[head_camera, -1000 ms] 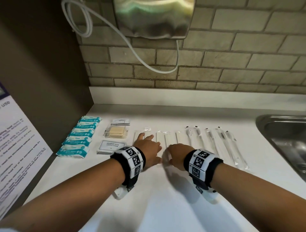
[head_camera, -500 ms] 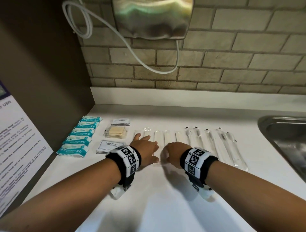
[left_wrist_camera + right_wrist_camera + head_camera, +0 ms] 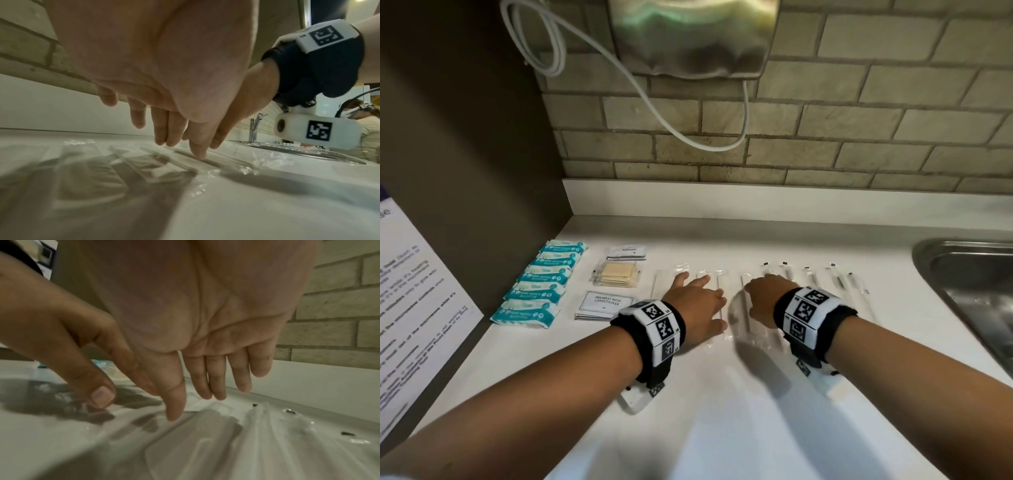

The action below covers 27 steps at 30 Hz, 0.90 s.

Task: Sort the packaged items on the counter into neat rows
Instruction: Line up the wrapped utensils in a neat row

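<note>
Both the left hand [image 3: 697,305] and right hand [image 3: 765,301] lie flat with straight fingers [image 3: 198,146], holding nothing, probably nudging the clear packets [image 3: 739,308] on the desk [image 3: 722,411] straight.

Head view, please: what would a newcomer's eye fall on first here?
Both hands, the left hand and right hand, lie fingers extended over a row of clear sleeves mid-counter. To their left stands a tidy column of teal packets, and a steel sink sits at the right edge.

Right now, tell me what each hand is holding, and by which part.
Nothing is held. The left hand and right hand lie flat, fingers straight, over the clear wrapped packets.
</note>
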Motion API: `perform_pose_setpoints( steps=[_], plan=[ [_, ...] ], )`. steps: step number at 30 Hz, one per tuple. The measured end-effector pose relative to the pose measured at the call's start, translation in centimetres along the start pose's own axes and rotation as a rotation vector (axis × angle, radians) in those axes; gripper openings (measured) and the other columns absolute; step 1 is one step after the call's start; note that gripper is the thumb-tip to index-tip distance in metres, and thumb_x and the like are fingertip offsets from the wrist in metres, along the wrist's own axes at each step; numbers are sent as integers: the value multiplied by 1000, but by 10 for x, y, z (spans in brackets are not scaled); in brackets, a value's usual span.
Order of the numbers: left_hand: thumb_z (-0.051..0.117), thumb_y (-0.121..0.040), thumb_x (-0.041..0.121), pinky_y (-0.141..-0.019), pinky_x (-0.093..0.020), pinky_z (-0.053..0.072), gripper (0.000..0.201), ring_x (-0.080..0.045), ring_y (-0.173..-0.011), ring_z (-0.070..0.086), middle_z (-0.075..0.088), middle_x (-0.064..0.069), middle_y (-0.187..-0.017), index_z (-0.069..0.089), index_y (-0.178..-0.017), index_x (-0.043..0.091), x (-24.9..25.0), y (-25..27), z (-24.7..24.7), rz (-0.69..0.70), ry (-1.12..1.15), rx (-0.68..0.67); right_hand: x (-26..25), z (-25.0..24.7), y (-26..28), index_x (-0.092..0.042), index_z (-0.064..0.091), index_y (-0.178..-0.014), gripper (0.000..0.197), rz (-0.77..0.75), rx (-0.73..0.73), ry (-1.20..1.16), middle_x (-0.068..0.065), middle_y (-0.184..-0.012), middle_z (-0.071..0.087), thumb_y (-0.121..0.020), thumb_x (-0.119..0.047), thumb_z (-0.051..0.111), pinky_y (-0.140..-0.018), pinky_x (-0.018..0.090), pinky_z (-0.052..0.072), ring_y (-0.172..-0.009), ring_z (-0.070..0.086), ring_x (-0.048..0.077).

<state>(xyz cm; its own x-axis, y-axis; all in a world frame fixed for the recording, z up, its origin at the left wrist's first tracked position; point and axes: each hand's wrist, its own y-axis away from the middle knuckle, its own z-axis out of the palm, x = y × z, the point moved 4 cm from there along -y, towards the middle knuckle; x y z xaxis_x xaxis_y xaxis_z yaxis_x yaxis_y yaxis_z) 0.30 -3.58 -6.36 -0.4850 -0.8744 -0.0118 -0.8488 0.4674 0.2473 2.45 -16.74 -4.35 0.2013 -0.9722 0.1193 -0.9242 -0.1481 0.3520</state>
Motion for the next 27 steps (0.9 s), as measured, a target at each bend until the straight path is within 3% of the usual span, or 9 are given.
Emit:
perform_pose_setpoints(
  steps=[5, 12, 24, 27],
  plan=[
    [36, -98, 51, -116, -51, 5, 51, -23, -149, 14, 34, 5, -155, 50, -135, 19, 12, -8, 6, 14, -49, -62, 3, 14, 1, -18, 54, -132, 46, -17, -82, 11, 5, -129, 60, -89, -34, 58, -100, 37, 48, -122, 55, 25],
    [39, -96, 51, -115, -51, 6, 47, -22, -147, 19, 42, 6, -149, 56, -125, 18, 13, -11, 9, 11, -44, -29, 1, 16, 2, -18, 56, -130, 44, -39, -65, 9, 5, -124, 63, -89, -32, 59, -97, 36, 50, -117, 58, 24],
    [41, -96, 52, -116, -51, 1, 50, -23, -149, 14, 33, 7, -156, 50, -134, 20, 11, -9, 6, 4, -27, -65, 1, 14, 13, -16, 56, -129, 44, -47, -95, -38, 5, -119, 65, -87, -31, 59, -93, 34, 51, -110, 61, 24],
    [40, -97, 51, -117, -50, 1, 52, -23, -149, 12, 30, 6, -157, 46, -138, 20, 11, -8, 4, 3, -19, -69, 1, 13, 14, -19, 58, -127, 45, -68, -97, -57, 3, -119, 65, -87, -38, 60, -94, 35, 51, -109, 62, 23]
  ],
)
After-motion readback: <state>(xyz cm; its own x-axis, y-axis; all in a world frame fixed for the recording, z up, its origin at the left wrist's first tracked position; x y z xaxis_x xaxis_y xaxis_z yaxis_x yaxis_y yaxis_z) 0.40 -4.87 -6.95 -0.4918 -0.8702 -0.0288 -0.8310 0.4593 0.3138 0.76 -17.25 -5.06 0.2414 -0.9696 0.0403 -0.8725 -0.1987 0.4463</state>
